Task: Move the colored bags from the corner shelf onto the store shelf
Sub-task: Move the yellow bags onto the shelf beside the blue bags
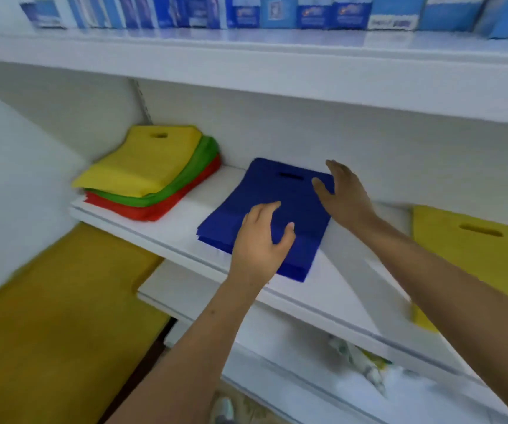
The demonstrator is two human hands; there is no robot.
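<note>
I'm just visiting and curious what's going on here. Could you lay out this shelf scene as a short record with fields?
setting: white store shelf with boards above and below
under the hands: stack of blue bags, lying flat
left hand: resting on the blue stack's near part, fingers relaxed
right hand: open, at the stack's right edge
left of it: pile of yellow, green and red bags, yellow on top
far right: another yellow bag
top board: blue boxes in a row
</note>
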